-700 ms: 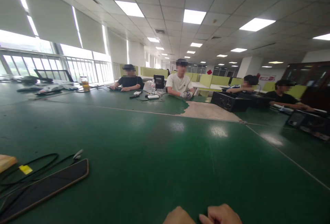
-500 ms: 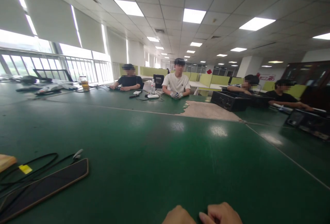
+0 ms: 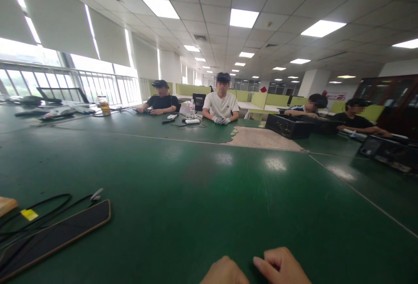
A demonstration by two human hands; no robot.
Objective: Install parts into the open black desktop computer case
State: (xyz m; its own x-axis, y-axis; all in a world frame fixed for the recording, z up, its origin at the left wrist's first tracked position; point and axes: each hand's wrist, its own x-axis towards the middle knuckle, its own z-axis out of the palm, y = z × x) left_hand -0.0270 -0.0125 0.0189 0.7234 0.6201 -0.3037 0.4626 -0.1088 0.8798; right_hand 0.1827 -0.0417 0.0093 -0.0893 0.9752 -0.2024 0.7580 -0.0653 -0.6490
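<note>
Along the bottom edge, my left hand (image 3: 225,272) is curled with its rounded back toward me; its lower part is cut off by the frame. Just right of it, separated by a narrow gap, my right hand (image 3: 283,267) is folded into a loose fist, thumb pointing left along the curled fingers. Nothing shows in either hand. Both are over the near part of the green tabletop (image 3: 183,214). To the left lies a dark flat slab with a tan rim (image 3: 62,236), with a black cable (image 3: 54,197) beside and across it.
A yellow tag (image 3: 29,214) is on the cable, near a wooden piece (image 3: 7,205). Across the table sit several people, one wearing a white shirt (image 3: 222,104). A black open case (image 3: 287,126) stands at the right, a jar (image 3: 103,105) at the back left.
The whole view has shifted slightly, the scene sliding a little left and up. My hands show a bit more, the right one slightly higher in the picture. Both keep their curled shape.
</note>
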